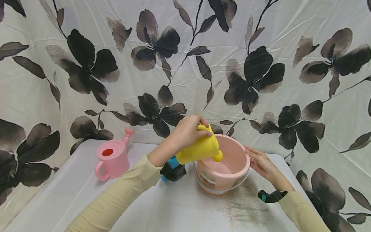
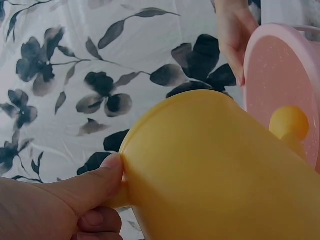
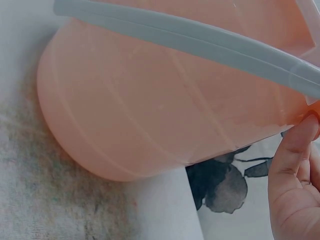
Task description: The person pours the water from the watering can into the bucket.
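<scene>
A small pink watering can (image 1: 112, 158) stands upright on the white table (image 1: 72, 193), well off to the left of the fingers — spout toward the back wall, handle toward the front edge. A dark smudge (image 1: 246, 206) stains the tabletop below the right-hand fingers. Behind hangs a creased cloth (image 1: 185, 64) — white, printed with dark flowers.

Staged tabletop, floral sheet (image 1: 185, 48) backdrop

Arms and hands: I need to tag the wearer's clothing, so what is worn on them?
Both arms wear pale yellow ribbed long sleeves. The left hand is bare, with a black and blue device strapped at its wrist. The right hand is bare too, with a black perforated strap with a teal part.
</scene>
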